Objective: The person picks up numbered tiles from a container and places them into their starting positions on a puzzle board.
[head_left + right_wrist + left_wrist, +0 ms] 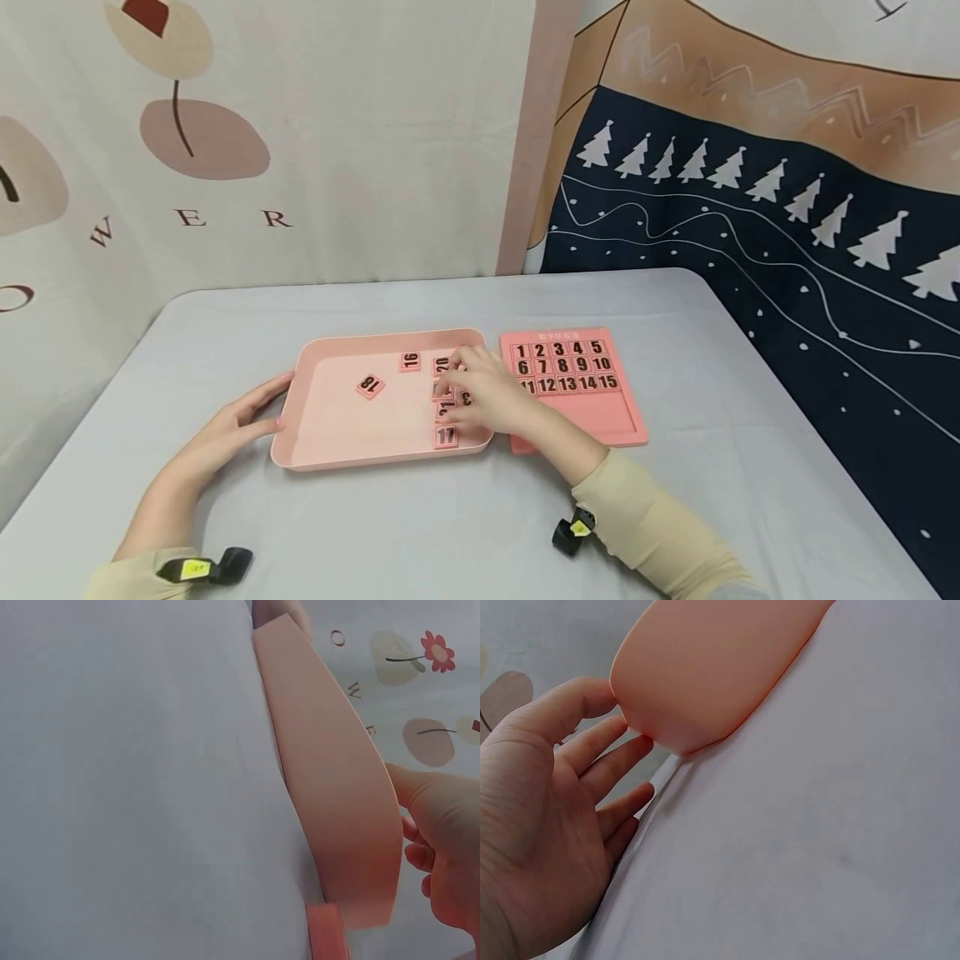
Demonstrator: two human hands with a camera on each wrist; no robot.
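The table (405,529) is dressed in a pale grey-white cloth, smooth over most of its surface with faint creases; its far corners are rounded. Two items rest directly on it. The first is a pink, shallow rectangular tray (326,421) with rounded corners and a raised wall, set flat near the middle. The second is a coral-pink number puzzle board (581,417), flat and slightly angled, just beside the tray's right end; contact between the two cannot be confirmed.
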